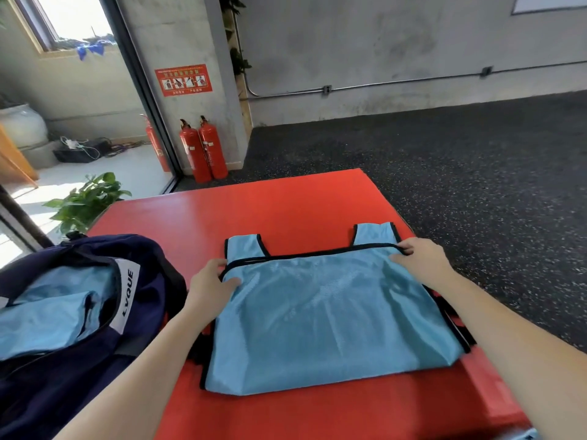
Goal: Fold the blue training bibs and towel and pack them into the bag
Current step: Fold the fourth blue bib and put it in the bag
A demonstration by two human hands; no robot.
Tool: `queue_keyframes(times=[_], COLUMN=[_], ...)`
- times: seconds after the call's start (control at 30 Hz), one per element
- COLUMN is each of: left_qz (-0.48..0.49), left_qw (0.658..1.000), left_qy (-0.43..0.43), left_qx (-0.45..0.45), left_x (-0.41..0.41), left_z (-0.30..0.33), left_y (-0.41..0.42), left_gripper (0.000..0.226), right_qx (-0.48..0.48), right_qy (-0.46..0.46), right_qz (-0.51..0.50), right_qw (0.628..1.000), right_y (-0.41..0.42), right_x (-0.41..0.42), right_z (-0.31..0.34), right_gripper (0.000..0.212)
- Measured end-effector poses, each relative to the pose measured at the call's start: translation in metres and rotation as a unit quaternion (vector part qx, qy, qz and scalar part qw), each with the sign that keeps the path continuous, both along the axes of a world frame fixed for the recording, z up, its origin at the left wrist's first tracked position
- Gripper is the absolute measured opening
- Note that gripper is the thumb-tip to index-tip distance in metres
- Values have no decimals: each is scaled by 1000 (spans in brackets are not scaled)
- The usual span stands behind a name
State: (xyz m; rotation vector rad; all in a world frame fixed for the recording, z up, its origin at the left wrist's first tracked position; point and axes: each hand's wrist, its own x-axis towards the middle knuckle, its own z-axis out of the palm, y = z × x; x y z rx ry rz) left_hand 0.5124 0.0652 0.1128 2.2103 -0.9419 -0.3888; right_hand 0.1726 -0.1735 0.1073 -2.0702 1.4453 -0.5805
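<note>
A light blue training bib (330, 315) with black trim lies on the red surface (270, 204), its lower half folded up so the hem nearly reaches the shoulder straps. My left hand (211, 281) pinches the folded hem's left corner. My right hand (419, 257) pinches the right corner of the same hem. To the left stands the open navy bag (79, 344), with folded blue fabric (50, 315) inside it.
Two red fire extinguishers (203, 150) stand by the wall beyond the red surface. A potted green plant (85, 201) sits at the far left corner. Dark speckled floor (476, 160) spreads to the right. A bit of blue cloth (527, 435) shows at the bottom edge.
</note>
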Motion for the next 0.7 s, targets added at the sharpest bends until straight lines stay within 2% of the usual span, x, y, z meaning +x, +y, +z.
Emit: queue_keyframes(times=[0.07, 0.27, 0.3, 0.4, 0.47, 0.6, 0.7], left_qz=[-9, -28, -30, -39, -46, -33, 5], left_qw=[1000, 997, 997, 996, 997, 996, 988], left_qy=[-26, -57, -55, -62, -50, 39, 42], left_qx=[6, 32, 41, 54, 29, -67, -150], left_x=[-3, -10, -10, -11, -9, 0, 4], left_z=[1, 3, 4, 9, 12, 25, 35], left_y=[5, 35, 41, 59, 68, 72, 54], left_gripper=[44, 40, 36, 5, 20, 6, 6], right_qx=[5, 47, 58, 74, 65, 44, 11], right_qy=[10, 28, 29, 28, 17, -52, -103], right_qz=[-3, 13, 20, 44, 56, 58, 45], right_qw=[1000, 998, 998, 996, 996, 996, 994], right_y=[2, 25, 30, 42, 48, 43, 31], right_x=[-3, -24, -28, -43, -51, -59, -51], right_z=[0, 1, 2, 7, 15, 35, 43], right_gripper=[17, 27, 26, 17, 14, 12, 18])
